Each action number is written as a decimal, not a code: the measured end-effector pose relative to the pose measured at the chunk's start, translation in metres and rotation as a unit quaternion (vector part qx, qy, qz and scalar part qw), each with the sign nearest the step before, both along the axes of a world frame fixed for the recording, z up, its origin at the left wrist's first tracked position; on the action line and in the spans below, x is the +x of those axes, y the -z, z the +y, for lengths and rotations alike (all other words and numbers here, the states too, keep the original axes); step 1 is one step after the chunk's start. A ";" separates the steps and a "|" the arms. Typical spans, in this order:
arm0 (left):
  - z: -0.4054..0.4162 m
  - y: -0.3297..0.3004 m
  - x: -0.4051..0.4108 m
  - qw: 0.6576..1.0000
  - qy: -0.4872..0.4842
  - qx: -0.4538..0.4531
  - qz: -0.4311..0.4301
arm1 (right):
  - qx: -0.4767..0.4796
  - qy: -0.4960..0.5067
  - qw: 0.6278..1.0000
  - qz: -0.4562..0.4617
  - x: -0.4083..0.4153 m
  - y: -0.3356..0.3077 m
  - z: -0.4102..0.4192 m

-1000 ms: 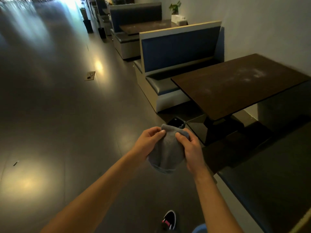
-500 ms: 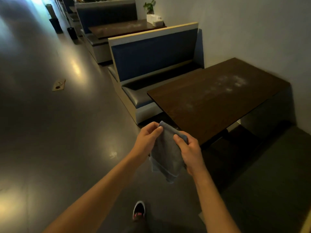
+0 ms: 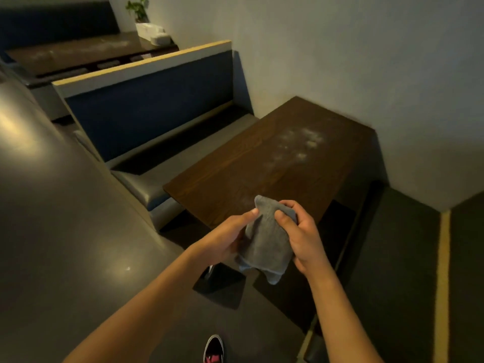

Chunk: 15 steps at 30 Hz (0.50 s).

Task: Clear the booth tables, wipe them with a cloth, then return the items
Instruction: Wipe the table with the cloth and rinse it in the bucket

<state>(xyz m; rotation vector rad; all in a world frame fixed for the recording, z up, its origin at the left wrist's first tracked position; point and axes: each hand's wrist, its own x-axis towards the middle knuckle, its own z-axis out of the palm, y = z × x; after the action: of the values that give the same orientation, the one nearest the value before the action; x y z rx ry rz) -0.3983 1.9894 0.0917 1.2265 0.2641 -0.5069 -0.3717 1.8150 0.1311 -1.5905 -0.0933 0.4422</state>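
Person standing at the aisle end of a booth, both bare forearms extended; a folded grey microfibre cloth [image 3: 264, 244] is held between the two hands, in the air over the near edge of a dark brown rectangular wooden table [image 3: 275, 166]. Left hand [image 3: 222, 239]: fingers curled behind the cloth's left side, thumb laid along its upper edge. Right hand [image 3: 301, 234]: thumb pressed on the front of the cloth, fingers wrapped round its right side; the cloth's lower corner hangs free below both hands. Tabletop: pale dusty smears [image 3: 301, 142] toward the wall end. Beyond the table's far long side, a bench seat with blue padded back and grey cushion [image 3: 154, 108]; behind that backrest, a second dark table [image 3: 73, 53] bearing a white box [image 3: 153, 34] and a small green plant [image 3: 137, 9] against the wall. Bottom edge: toe of a black shoe with pink markings [image 3: 213, 349] on the glossy grey floor [image 3: 65, 231].
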 end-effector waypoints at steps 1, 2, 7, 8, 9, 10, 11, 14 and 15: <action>0.004 0.002 0.019 1.000 0.015 -0.007 -0.013 | -0.009 0.023 1.000 -0.003 0.018 0.004 0.004; 0.007 0.003 0.029 0.999 0.018 -0.011 -0.032 | -0.029 0.041 0.999 -0.008 0.027 0.006 0.006; 0.013 0.016 0.076 0.995 -0.008 -0.005 -0.102 | -0.174 0.081 0.981 0.001 0.075 0.019 0.002; 0.013 0.019 0.086 0.994 -0.009 -0.002 -0.113 | -0.188 0.080 0.979 0.007 0.085 0.021 0.000; 0.013 0.021 0.096 0.993 -0.013 0.008 -0.119 | -0.197 0.076 0.977 0.016 0.092 0.021 -0.001; 0.013 0.022 0.107 0.992 -0.017 0.018 -0.122 | -0.199 0.069 0.977 0.031 0.102 0.022 -0.003; 0.014 0.020 0.116 0.991 -0.021 0.031 -0.127 | -0.194 0.062 0.978 0.044 0.108 0.023 -0.004; 0.017 0.020 0.143 0.987 -0.040 0.074 -0.135 | -0.181 0.049 0.980 0.060 0.133 0.031 -0.007; 0.019 0.021 0.152 0.987 -0.043 0.082 -0.133 | -0.174 0.051 0.982 0.056 0.143 0.034 -0.006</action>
<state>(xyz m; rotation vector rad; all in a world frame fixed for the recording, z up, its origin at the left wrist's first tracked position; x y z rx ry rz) -0.2461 2.0079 0.0707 1.4210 0.1324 -0.2457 -0.2288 1.8086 0.0967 -1.8990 0.1594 0.4844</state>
